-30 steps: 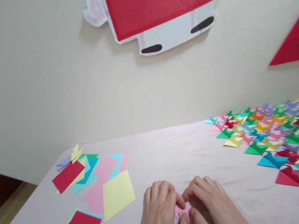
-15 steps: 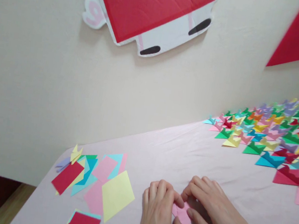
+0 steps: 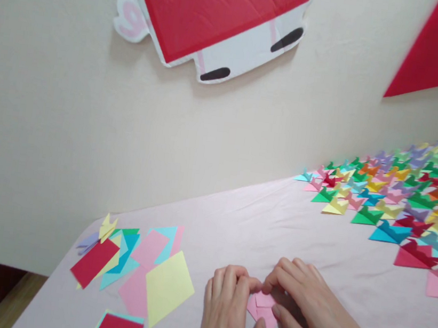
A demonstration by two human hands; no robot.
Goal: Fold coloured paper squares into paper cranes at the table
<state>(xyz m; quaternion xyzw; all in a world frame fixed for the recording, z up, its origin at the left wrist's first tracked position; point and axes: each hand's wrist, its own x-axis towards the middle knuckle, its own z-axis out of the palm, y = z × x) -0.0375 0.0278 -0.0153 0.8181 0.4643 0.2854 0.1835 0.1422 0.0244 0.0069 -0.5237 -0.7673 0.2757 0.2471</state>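
A small piece of pink origami paper (image 3: 264,305), partly folded, lies flat on the cloth at the lower middle. A flap is turned down along its top, and creases run across its face. My left hand (image 3: 228,310) holds it from the left, with curled fingers, the index fingertip at the top edge and the thumb at the lower part. From the right, my right hand (image 3: 301,304) pinches it, index finger at the top corner and thumb on the right edge. The two index fingertips nearly meet. The fingers cover parts of the paper's rim.
Loose coloured sheets lie to the left, among them a yellow sheet (image 3: 169,289) and a red sheet (image 3: 95,263). A yellow folded figure (image 3: 107,228) stands behind them. Rows of folded paper birds (image 3: 391,231) fill the right. A wall (image 3: 206,141) rises behind the bed-like surface (image 3: 231,225).
My left index finger has shifted up off the paper's face to its top edge, uncovering more of the folded flap. The right hand keeps its grip. The view has swung slightly right.
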